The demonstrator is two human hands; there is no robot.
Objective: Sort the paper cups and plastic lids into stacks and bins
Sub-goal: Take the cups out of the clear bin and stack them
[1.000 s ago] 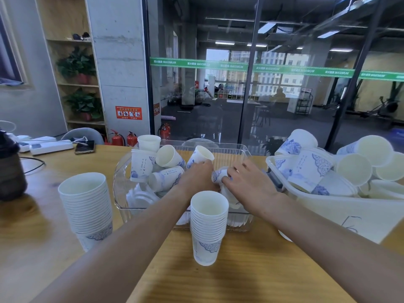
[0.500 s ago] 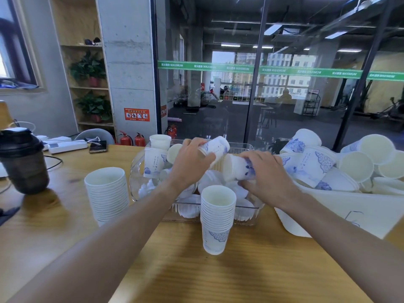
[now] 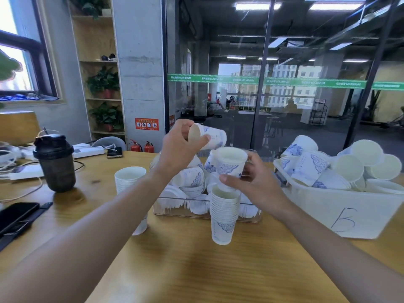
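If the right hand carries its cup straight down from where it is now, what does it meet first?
Most likely the open top of the near cup stack. The right hand holds a cup upright just above it, apparently in line, though depth is hard to judge.

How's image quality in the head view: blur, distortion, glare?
Head view: wide-angle bowing bends the window frame at the left edge; the forearms smear near the bottom corners. Left hand, right hand and the cup stack are slightly soft. The glass wall carries reflections; ceiling lights are bright, and the window is blown out.
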